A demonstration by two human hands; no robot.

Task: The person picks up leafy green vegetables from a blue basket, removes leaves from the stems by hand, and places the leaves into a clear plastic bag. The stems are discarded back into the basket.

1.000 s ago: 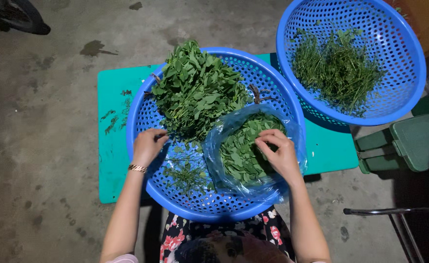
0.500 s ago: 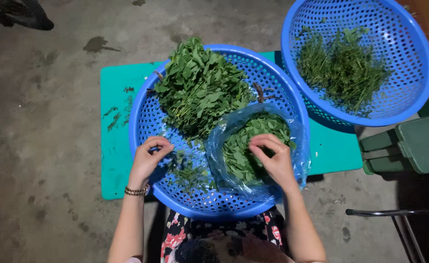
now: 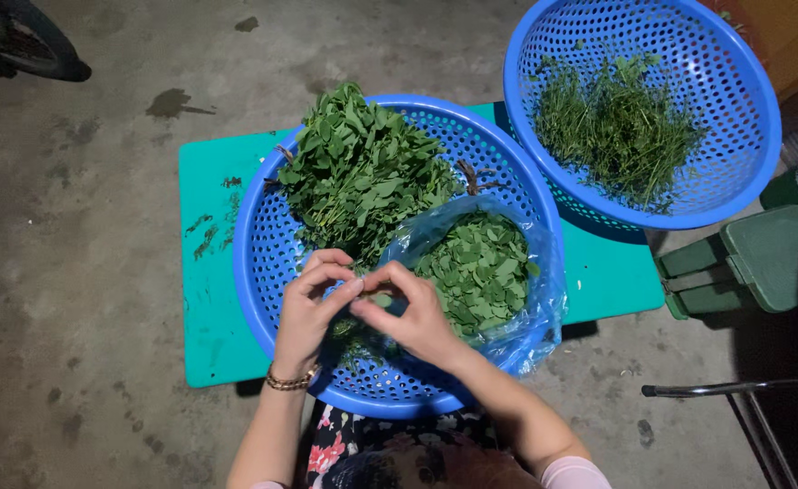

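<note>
Both hands, left hand (image 3: 308, 303) and right hand (image 3: 408, 312), pinch a small sprig (image 3: 363, 288) together over the near blue basket (image 3: 263, 272). A plastic bag (image 3: 507, 317) on the right holds many plucked leaves (image 3: 476, 267). A big leafy pile (image 3: 363, 172) at the far side looks unplucked, so much seems left.

Teal table (image 3: 210, 272) on concrete; near basket (image 3: 272, 272) on it; far basket (image 3: 752, 109) perhaps overlapping.

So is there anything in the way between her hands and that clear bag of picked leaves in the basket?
Nothing visible. The left hand and right hand meet fingertip to fingertip over the big blue basket, and the clear bag of leaves lies open right beside the right hand, its mouth uncovered.
</note>
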